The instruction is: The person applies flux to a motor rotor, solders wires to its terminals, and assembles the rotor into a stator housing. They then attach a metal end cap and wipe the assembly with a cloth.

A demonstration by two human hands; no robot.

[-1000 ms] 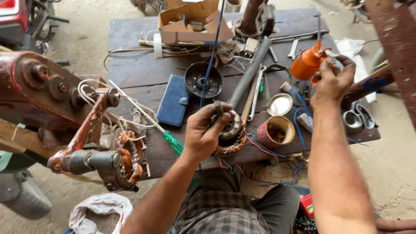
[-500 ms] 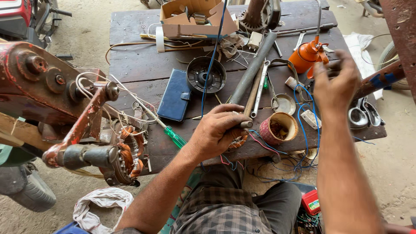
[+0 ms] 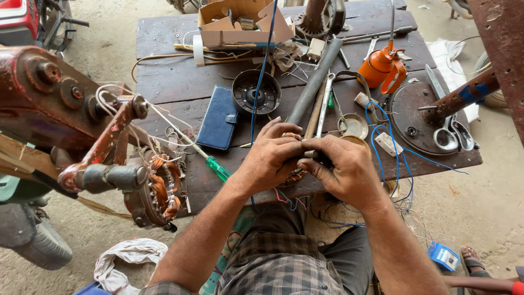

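1. Both hands meet at the near edge of the table (image 3: 180, 71): left hand (image 3: 273, 155) and right hand (image 3: 341, 166) are closed together around a copper-wound coil (image 3: 295, 176), fingertips touching.
2. Coil sits just right of the green-handled screwdriver (image 3: 215, 166). Judged stiff and fairly heavy in its core, with thin, easily nicked windings and loose leads; best gripped by the rim, not the wire.
3. Beyond the coil: grey pipe (image 3: 316, 82), blue wallet (image 3: 218, 123), orange oil can (image 3: 382, 65).
4. Hidden: most of the coil under the fingers; whether a small tool is pinched there cannot be told. Red machine (image 3: 49, 104) is cut off at left.
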